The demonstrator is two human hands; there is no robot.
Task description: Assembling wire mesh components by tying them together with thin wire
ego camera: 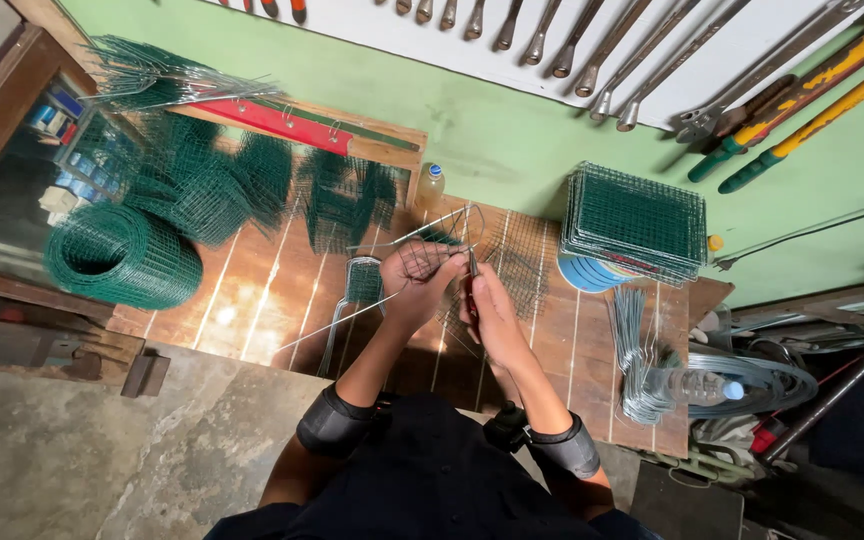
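Wire mesh piece [422, 258]: we hold it at frame centre, above the wooden platform [252, 300], tilted; mesh panel faces up toward the camera.
Left hand [414, 285]: fingers curled and clamped on the mesh piece's lower edge, from the left.
Right hand [490, 310]: fingers closed round a thin tool with a reddish handle [471, 275]; what kind of tool, we can't tell.
Key relation: tool tip points up-frame and meets the right edge of the mesh piece, just right of our left fingers; right hand is the nearer one to that edge.
Long axis: loose straight wires [432, 225] run left-right above the mesh piece; another lies diagonal, down-left [342, 325].
Nearby: stack of green mesh panels [637, 220] upper right; green mesh roll [117, 255] left; bundle of bent wires [637, 350] right, well apart from both hands.
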